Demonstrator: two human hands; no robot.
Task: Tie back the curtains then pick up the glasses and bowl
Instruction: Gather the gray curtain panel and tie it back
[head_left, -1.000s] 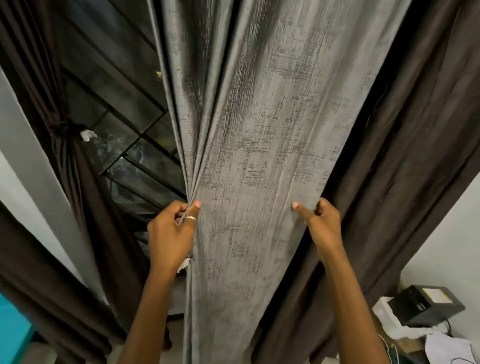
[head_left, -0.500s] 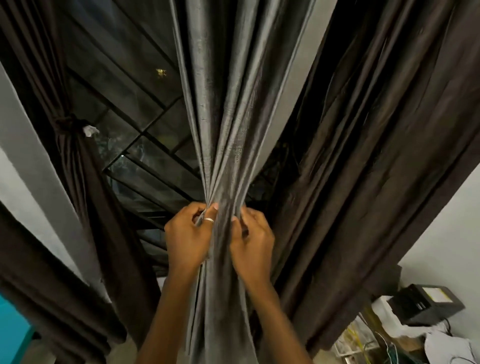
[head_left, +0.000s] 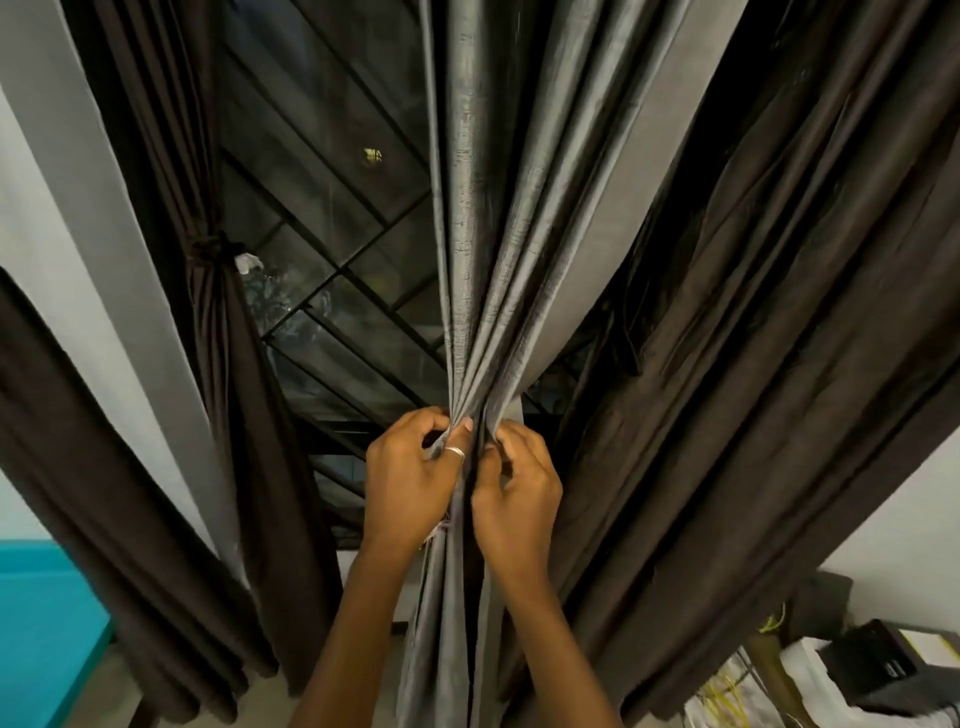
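A grey curtain (head_left: 498, 218) hangs in front of me, gathered into a narrow bunch of folds at the middle. My left hand (head_left: 410, 483), with a ring on one finger, grips the bunch from the left. My right hand (head_left: 514, 493) grips it from the right, fingers curled into the folds. The two hands sit side by side, almost touching. A dark brown curtain (head_left: 218, 291) on the left is tied back with a knot at its waist. No glasses or bowl are in view.
A wide dark brown curtain (head_left: 769, 312) hangs on the right. Behind the curtains is a dark window with a metal grille (head_left: 332, 280). A turquoise surface (head_left: 47, 629) is at lower left. A black box (head_left: 878, 665) and white papers lie at lower right.
The grey curtain, spread wide a second ago, is now bunched tight. My right hand swept left to meet my left hand, and both have closed further on the folds.
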